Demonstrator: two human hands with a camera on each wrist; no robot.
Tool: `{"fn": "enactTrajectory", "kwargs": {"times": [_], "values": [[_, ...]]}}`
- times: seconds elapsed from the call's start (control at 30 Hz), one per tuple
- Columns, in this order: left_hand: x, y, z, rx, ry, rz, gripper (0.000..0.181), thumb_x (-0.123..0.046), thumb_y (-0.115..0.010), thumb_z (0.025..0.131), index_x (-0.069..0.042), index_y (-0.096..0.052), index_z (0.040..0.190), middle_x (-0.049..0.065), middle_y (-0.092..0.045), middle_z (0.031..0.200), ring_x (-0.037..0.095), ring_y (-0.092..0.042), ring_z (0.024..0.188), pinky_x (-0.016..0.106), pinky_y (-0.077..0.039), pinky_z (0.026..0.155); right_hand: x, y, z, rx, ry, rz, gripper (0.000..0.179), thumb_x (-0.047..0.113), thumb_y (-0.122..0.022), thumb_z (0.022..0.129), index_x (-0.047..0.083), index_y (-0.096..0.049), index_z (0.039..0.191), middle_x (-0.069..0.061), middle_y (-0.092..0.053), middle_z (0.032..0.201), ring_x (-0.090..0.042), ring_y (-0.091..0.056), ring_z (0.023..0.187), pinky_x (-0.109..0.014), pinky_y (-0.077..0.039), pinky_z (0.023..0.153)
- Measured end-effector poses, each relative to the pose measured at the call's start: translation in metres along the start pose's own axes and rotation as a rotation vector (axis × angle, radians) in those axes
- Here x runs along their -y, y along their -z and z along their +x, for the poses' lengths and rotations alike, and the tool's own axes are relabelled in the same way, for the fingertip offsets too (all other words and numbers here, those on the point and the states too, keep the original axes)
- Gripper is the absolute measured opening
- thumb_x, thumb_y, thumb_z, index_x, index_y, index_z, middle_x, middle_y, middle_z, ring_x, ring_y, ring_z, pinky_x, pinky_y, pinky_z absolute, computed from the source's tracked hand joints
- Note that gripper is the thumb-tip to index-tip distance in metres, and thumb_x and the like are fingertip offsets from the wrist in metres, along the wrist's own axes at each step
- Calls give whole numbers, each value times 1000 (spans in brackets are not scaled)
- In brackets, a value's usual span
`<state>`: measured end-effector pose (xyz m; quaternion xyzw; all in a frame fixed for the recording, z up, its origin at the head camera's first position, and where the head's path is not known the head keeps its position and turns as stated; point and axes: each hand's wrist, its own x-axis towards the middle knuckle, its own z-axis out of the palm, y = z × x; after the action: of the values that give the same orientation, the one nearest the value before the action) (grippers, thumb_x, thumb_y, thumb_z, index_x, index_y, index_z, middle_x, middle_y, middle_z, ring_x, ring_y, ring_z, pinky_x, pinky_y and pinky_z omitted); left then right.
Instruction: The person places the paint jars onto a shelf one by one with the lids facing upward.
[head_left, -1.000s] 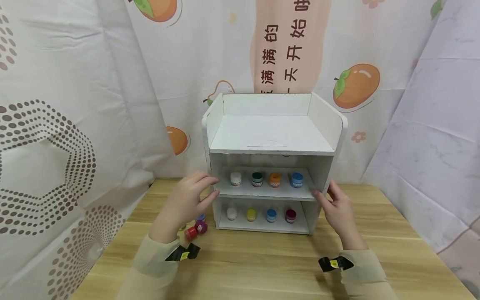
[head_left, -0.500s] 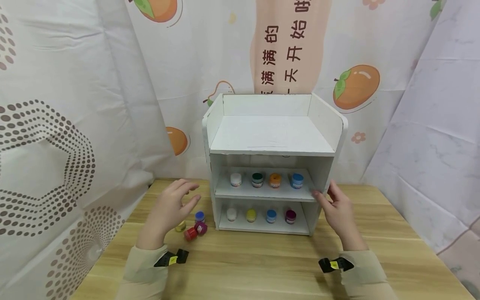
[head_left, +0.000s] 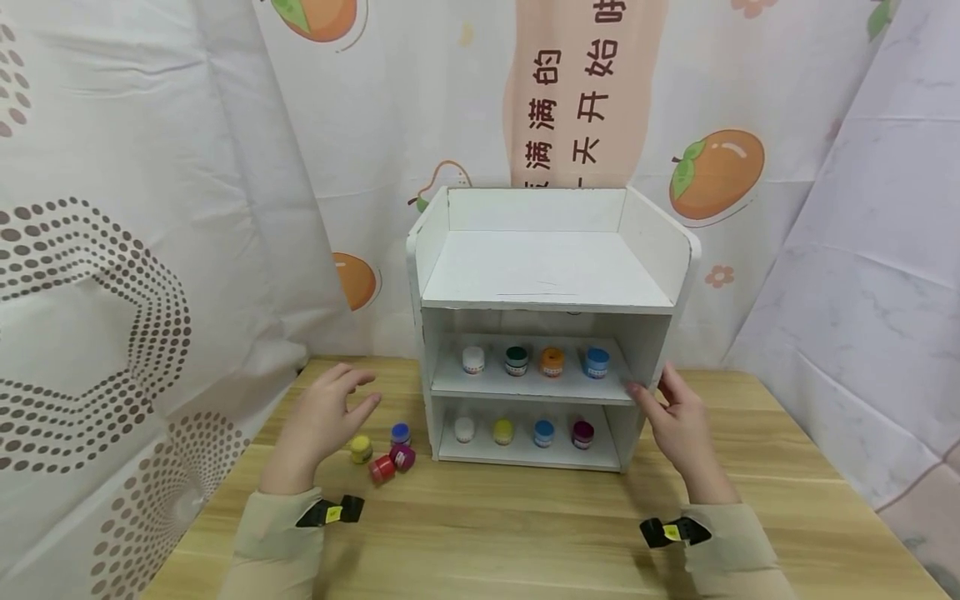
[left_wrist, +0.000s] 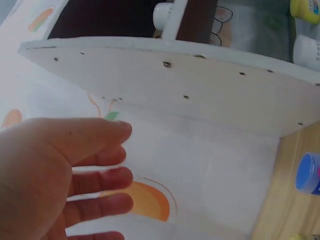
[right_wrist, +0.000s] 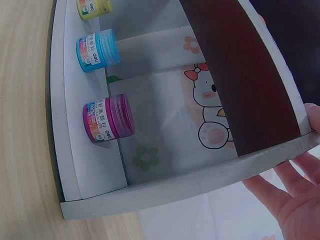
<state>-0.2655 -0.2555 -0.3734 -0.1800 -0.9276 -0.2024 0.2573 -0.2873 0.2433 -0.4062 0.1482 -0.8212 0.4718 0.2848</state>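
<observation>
A small white shelf unit [head_left: 547, 267] stands on the table. My right hand [head_left: 681, 421] holds its right side panel, thumb at the front by the middle shelf and fingers along the outer face, as the right wrist view also shows. On the middle shelf stand white, dark green, orange and blue [head_left: 597, 363] paint jars. Below them are white, yellow, light blue and magenta [right_wrist: 108, 117] jars. My left hand [head_left: 318, 429], apart from the unit's left side, has its fingers loosely bent with nothing between them. Yellow [head_left: 361, 449], red [head_left: 382, 468], purple-magenta [head_left: 402, 456] and blue [head_left: 401, 434] jars are on the table nearby.
The wooden table [head_left: 480, 533] extends in front of the unit and to both sides. A printed curtain [head_left: 360, 150] hangs close behind the unit, with more cloth at left and right. The unit's top deck has raised side and back walls.
My left hand has moved left, away from the unit's side, uncovering the loose yellow and blue jars. My right hand stays on the right panel, and the shelved jars have not moved.
</observation>
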Motion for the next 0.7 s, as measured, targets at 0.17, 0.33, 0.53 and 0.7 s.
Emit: {"fn": "enactTrajectory", "kwargs": {"times": [0.17, 0.33, 0.53, 0.7], "values": [[9, -6, -3, 117, 116, 13, 39, -30, -73, 95, -6, -69, 125, 14, -65, 126, 32, -67, 100, 52, -57, 82, -1, 1, -1, -2, 2, 5, 64, 8, -69, 98, 20, -45, 156, -14, -51, 150, -40, -49, 134, -14, -48, 85], [20, -15, -5, 189, 169, 14, 43, -32, -72, 96, -4, -68, 127, 17, -63, 129, 35, -66, 104, 55, -56, 86, 1, 0, -1, -3, -1, 6, 64, 9, -69, 98, 22, -44, 156, -12, -51, 151, -40, -49, 134, -14, -48, 85], [32, -26, -5, 280, 224, -6, 44, -32, -72, 95, -2, -67, 127, 20, -65, 124, 38, -64, 109, 57, -54, 89, 2, 0, -1, -5, -5, 5, 64, 11, -70, 98, 24, -45, 155, -9, -51, 151, -38, -49, 134, -15, -48, 85], [38, -36, -7, 400, 324, -32, 46, -31, -71, 96, -1, -65, 130, 19, -67, 123, 39, -63, 113, 58, -52, 91, 1, 0, -1, -4, -4, 1, 63, 9, -70, 98, 20, -46, 155, -11, -52, 150, -40, -50, 133, -16, -49, 85]]}}
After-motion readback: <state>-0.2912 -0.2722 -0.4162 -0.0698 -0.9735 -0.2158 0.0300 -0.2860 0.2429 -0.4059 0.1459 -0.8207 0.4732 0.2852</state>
